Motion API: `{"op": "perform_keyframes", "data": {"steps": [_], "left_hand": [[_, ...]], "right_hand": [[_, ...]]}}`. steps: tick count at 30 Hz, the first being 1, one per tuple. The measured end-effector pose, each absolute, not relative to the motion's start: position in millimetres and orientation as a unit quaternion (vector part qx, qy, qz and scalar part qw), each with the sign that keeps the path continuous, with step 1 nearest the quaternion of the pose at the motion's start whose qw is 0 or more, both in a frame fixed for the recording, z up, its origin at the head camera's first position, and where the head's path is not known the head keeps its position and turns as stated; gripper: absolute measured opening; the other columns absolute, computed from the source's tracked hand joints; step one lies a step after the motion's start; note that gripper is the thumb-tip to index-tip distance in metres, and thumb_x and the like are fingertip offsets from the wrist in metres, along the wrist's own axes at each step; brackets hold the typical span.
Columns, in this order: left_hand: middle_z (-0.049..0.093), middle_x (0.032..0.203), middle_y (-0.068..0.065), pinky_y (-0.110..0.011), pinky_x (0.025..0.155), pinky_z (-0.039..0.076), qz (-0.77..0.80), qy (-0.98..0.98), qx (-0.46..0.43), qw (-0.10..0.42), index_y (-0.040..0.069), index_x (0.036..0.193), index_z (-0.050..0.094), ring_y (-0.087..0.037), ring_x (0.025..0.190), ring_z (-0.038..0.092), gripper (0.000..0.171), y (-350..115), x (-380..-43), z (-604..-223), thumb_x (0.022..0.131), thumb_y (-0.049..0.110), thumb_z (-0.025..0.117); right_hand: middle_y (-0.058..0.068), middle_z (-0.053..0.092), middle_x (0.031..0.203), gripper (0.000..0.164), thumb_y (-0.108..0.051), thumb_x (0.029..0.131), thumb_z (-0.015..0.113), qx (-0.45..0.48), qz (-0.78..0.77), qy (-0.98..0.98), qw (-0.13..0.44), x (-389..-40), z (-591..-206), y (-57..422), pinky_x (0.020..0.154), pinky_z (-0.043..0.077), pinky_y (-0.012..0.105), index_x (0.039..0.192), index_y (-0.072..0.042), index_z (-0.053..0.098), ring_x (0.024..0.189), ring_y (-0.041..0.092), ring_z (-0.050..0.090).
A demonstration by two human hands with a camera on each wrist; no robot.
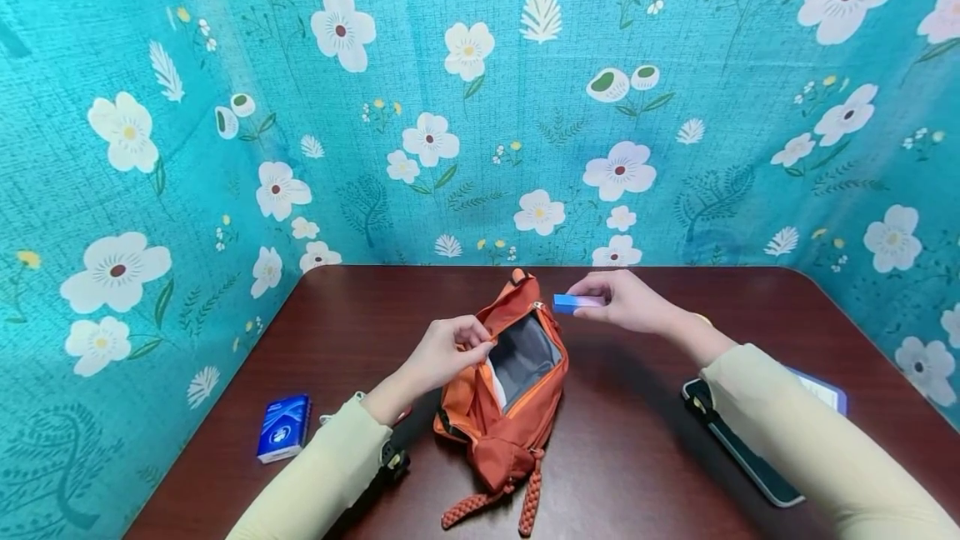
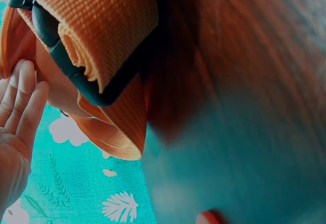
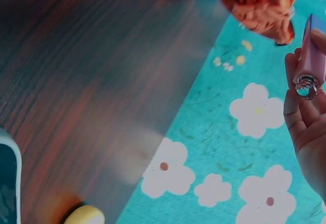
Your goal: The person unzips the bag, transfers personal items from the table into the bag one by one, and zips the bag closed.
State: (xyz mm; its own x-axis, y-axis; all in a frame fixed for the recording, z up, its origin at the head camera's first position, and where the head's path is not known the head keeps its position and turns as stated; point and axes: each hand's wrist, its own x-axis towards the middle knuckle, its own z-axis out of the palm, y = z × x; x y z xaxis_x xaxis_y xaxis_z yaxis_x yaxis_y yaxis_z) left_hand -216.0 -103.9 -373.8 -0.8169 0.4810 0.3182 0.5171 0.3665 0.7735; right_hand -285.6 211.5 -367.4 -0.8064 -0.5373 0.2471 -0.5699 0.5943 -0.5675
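An orange bag [image 1: 551, 402] lies on the table with its zipper open, showing a grey lining [image 1: 528, 352] and something white [image 1: 497, 386] along the left side of the opening. My left hand [image 1: 442, 352] pinches the left edge of that opening. In the left wrist view, its fingers [image 2: 25, 99] are against the bag, beside an orange webbing strap [image 2: 109, 20] with a dark buckle. Right of the bag's far end, my right hand [image 1: 630, 302] holds up a small blue-to-pink block [image 1: 573, 303] between thumb and fingers. A shiny metal ring [image 3: 306, 86] shows at its end in the right wrist view.
A blue packet [image 1: 285, 427] lies on the left of the dark wooden table [image 1: 622, 457]. Under the right forearm are a dark flat object with a pale rim [image 1: 780, 486] and a blue-edged white item [image 1: 825, 392]. A flowered cloth [image 1: 480, 148] hangs behind.
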Motion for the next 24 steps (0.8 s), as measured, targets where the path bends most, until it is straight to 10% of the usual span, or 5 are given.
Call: {"op": "perform_keyframes", "data": {"steps": [24], "left_hand": [[0.065,0.072,-0.01,-0.024,0.053,0.044,-0.475,-0.827,-0.301,0.026,-0.002,0.089,0.064,-0.022,0.063,0.061,0.005,-103,-212,-371,0.088,0.001,0.069]], "right_hand": [[-0.008,0.066,0.093,0.024,-0.017,0.081,0.081,0.4,0.341,-0.851,0.005,-259,-375,171,0.067,0.05,0.028,0.103,-0.015,0.072,0.076,0.011,0.056]]}}
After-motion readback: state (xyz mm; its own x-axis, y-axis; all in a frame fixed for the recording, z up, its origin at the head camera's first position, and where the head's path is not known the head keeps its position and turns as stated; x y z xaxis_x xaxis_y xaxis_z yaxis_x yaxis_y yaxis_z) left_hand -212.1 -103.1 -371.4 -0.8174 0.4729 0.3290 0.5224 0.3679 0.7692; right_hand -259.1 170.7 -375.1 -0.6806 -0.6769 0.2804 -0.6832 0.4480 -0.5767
